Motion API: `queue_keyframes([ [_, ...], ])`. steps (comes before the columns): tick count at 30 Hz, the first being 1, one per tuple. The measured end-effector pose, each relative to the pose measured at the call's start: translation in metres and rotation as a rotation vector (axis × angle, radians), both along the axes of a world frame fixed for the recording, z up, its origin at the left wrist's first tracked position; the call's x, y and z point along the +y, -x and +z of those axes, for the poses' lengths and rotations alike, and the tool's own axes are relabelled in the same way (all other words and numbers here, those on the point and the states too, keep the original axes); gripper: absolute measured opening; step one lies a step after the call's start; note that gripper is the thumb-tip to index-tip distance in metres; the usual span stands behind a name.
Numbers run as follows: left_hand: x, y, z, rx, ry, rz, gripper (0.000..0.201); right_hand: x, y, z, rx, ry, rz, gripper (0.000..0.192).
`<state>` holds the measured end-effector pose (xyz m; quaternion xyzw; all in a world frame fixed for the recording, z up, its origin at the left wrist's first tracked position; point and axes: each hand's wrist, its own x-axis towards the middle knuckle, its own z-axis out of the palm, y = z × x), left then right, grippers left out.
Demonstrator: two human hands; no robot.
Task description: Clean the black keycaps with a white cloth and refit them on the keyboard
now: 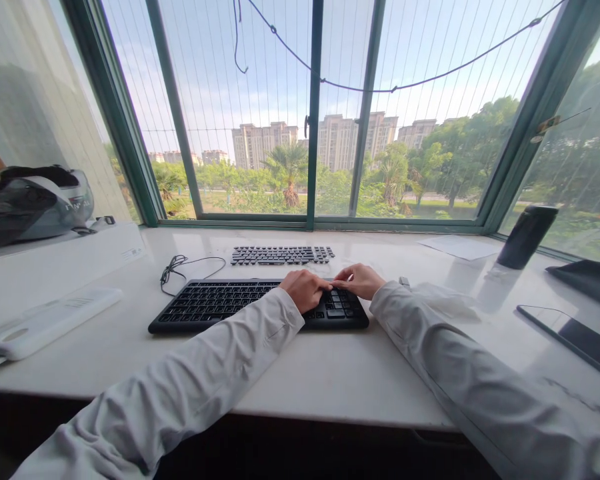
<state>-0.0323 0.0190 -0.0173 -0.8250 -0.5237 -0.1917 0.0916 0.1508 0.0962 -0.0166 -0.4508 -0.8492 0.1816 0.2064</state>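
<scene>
A black keyboard point(215, 303) lies on the white sill desk point(330, 373), its cable point(180, 267) coiled behind its left end. My left hand point(305, 288) rests on the keyboard's right part with the fingers curled under. My right hand point(361, 280) sits at the keyboard's back right corner, and its fingertips point left and meet those of the left hand. Whether anything small is pinched between them is hidden. Behind the keyboard lies a flat grey set of keys point(280, 255), untouched.
A white box point(55, 267) with a helmet point(30, 207) on it stands at the left, and a long white device point(45, 323) lies before it. At the right are a black cylinder point(527, 237), a sheet of paper point(460, 247), a dark phone point(570, 337) and crumpled clear wrap point(445, 300). Windows close off the back.
</scene>
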Motion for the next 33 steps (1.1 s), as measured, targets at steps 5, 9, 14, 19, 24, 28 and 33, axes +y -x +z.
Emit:
queue_keyframes([
  [5, -0.001, -0.005, 0.002, -0.010, -0.006, 0.014, 0.032, -0.005, 0.005, 0.006, -0.051, 0.028, -0.043, 0.026],
  [9, -0.001, -0.005, 0.003, 0.001, 0.000, 0.011, 0.033, -0.010, 0.008, 0.005, -0.055, -0.016, -0.043, 0.024],
  [14, -0.005, -0.009, 0.004, 0.070, 0.006, 0.037, 0.032, -0.012, 0.010, 0.003, -0.083, -0.142, 0.016, 0.020],
  [19, -0.009, -0.010, 0.008, 0.031, -0.015, 0.125, 0.033, -0.011, 0.003, 0.009, -0.047, -0.195, -0.020, 0.021],
  [24, -0.006, 0.001, 0.015, -0.035, -0.129, 0.285, 0.036, -0.012, -0.002, 0.015, 0.080, -0.395, -0.088, 0.022],
  [28, -0.004, 0.005, 0.015, 0.000, -0.128, 0.313, 0.035, -0.015, 0.003, 0.011, -0.045, -0.275, 0.080, 0.020],
  [33, -0.002, 0.006, 0.013, 0.033, -0.089, 0.332, 0.032, -0.009, 0.000, 0.009, -0.001, -0.326, -0.046, 0.023],
])
